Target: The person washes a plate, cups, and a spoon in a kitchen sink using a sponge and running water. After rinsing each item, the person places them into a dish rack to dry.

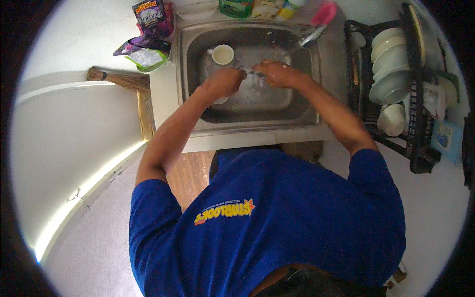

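Observation:
Over the steel sink (256,122), my left hand (224,81) has its fingers closed around a thin, shiny object (248,69), perhaps a piece of cutlery. My right hand (278,72) meets it from the other side, with fingers bent around the same object's other end or something dark beside it; blur hides which. A white mug (223,54) with liquid or residue inside stands in the basin, just beyond my left hand. Partly hidden beneath that hand is a pale rounded dish (221,100). Wet, whitish patches mark the basin floor between the hands.
A metal faucet (312,38) with a pink part (324,13) reaches over the sink's far right corner. At right, a black dish rack (415,111) holds bowls (389,59) and a mug (392,119). Purple pouches (150,18) and a broom (118,77) are at left.

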{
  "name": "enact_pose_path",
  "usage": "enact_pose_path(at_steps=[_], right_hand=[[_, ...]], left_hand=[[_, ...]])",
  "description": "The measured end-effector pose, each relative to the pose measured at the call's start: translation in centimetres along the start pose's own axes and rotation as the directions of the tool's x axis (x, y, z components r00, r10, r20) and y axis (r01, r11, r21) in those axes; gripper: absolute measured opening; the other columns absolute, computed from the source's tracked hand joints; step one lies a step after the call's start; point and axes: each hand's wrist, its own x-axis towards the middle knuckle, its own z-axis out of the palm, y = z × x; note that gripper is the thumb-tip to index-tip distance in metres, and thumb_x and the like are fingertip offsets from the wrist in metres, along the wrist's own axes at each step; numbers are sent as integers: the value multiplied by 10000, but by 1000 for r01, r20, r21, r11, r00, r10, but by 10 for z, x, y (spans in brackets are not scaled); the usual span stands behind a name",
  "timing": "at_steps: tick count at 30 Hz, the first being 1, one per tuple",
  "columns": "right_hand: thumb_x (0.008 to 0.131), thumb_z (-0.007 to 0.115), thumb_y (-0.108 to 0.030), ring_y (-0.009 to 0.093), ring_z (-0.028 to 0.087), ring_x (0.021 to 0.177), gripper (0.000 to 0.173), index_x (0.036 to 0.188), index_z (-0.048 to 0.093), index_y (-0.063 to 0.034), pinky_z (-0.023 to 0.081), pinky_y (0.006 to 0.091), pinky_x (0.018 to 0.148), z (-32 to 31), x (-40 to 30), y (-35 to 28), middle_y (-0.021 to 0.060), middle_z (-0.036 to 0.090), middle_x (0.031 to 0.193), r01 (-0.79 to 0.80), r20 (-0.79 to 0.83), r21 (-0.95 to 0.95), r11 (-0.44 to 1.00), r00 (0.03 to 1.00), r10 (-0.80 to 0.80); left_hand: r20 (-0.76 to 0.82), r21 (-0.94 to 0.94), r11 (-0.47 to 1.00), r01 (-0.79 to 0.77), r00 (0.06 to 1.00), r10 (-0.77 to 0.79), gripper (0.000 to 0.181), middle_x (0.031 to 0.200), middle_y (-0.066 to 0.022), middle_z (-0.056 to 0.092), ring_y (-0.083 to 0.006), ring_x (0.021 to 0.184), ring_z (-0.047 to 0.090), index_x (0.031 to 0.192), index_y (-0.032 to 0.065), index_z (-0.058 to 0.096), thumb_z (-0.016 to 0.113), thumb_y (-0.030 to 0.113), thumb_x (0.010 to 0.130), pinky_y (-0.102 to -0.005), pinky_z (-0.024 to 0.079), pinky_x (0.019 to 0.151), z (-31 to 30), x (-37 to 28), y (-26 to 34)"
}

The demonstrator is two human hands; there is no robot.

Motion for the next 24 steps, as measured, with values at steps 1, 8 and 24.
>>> enact_pose_path(at_steps=[1, 8, 24], right_hand=[[863, 643, -133, 407, 609, 1125, 491, 1343, 549, -93, 484, 495, 1003, 2, 1, 1, 225, 646, 1174, 61, -14, 33, 998, 998, -60], [916, 635, -257, 321, 661, 937, 393, 1273, 582, -101, 539, 427, 826, 6, 29, 35, 161, 665, 1097, -86, -490, 541, 836, 776, 396], [909, 711, -268, 178, 586, 878, 369, 1225, 600, -112, 460, 283, 638, 55, -7, 4, 69, 608, 1088, 172, 137, 908, -382, 739, 659]], left_hand=[[35, 24, 998, 63, 997, -63, 260, 899, -246, 680, -422, 899, 669, 1084, 76, 695, 503, 120, 914, -513, 513, 783, -5, 3, 2], [-277, -596, 798, 95, 908, -315, 418, 705, -167, 618, -284, 653, 609, 954, 34, 678, 423, 353, 1042, -435, 467, 628, 3, 13, 54], [171, -62, 918, 391, 911, -376, 375, 1231, -209, 610, -407, 1144, 594, 1200, 70, 644, 591, 323, 929, -497, 471, 973, 154, 79, -26]])
